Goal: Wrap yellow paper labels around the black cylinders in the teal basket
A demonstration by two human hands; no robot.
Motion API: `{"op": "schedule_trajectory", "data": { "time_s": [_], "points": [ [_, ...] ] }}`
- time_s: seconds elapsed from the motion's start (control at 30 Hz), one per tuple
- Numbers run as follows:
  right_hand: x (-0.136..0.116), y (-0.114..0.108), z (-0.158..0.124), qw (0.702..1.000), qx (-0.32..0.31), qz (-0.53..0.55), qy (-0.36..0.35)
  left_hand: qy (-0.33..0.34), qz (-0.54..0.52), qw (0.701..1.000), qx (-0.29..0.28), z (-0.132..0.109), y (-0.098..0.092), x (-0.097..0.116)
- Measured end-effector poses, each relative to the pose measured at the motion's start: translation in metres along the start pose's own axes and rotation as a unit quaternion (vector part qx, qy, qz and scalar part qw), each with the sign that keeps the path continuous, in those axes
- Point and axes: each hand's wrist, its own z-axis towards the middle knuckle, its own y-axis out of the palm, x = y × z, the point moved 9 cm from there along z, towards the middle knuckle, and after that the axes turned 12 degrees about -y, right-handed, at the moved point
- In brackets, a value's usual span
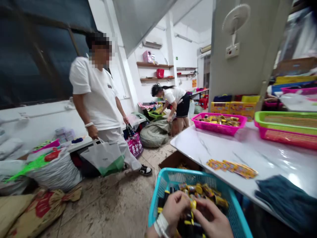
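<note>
My left hand, a white band on its wrist, is closed in a pinch over the blue basket. Close beside it, my right hand has its thumb and fingers closed around the same spot. Between the fingertips of both is a small yellow cylinder, partly hidden by them. Below, the basket holds many small cylinders with yellow printed wraps and several black ones with yellow ends.
At right, a white table bears a row of flat yellow printed pieces, a dark cloth and a pink basket of yellow pieces. A person with bags stands at left. Another person bends over farther back.
</note>
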Motion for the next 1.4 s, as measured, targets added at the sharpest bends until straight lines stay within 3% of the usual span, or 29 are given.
{"op": "schedule_trajectory", "data": {
  "time_s": [0.13, 0.23, 0.33, 0.53, 0.8, 0.9, 0.97, 1.03, 1.17, 1.27, 1.4],
  "points": [
    [-0.033, -0.016, 0.003, 0.998, 0.047, -0.033, 0.033, -0.064, -0.121, 0.988, -0.066, -0.019, 0.018, 0.015],
    [-0.032, -0.019, 0.005, 0.994, 0.054, 0.047, 0.081, -0.142, -0.148, 0.972, -0.112, -0.017, 0.028, 0.003],
    [-0.025, -0.016, 0.004, 0.989, 0.016, 0.095, 0.112, -0.179, -0.174, 0.961, -0.123, -0.015, 0.032, -0.012],
    [-0.029, -0.026, 0.002, 0.995, 0.03, 0.064, 0.064, -0.185, -0.216, 0.944, -0.166, -0.018, 0.047, -0.023],
    [-0.035, -0.017, -0.019, 0.999, -0.042, -0.021, 0.027, -0.234, -0.214, 0.937, -0.147, -0.026, 0.048, -0.047],
    [-0.043, -0.024, -0.01, 0.992, -0.058, -0.11, -0.017, -0.244, -0.209, 0.937, -0.137, -0.029, 0.048, -0.05],
    [-0.053, -0.036, 0.007, 0.967, -0.067, -0.237, -0.072, -0.235, -0.202, 0.942, -0.131, -0.03, 0.047, -0.046],
    [-0.059, -0.051, 0.025, 0.92, -0.069, -0.373, -0.1, -0.221, -0.189, 0.949, -0.123, -0.031, 0.044, -0.041],
    [-0.052, -0.078, 0.037, 0.845, -0.104, -0.519, -0.079, -0.205, -0.167, 0.959, -0.101, -0.031, 0.031, -0.037],
    [-0.04, -0.072, 0.019, 0.793, -0.205, -0.57, -0.07, -0.199, -0.163, 0.963, -0.081, -0.028, 0.02, -0.042],
    [-0.003, -0.052, -0.009, 0.668, -0.383, -0.638, 0.004, -0.203, -0.161, 0.963, -0.075, -0.024, 0.018, -0.049]
  ]
}}
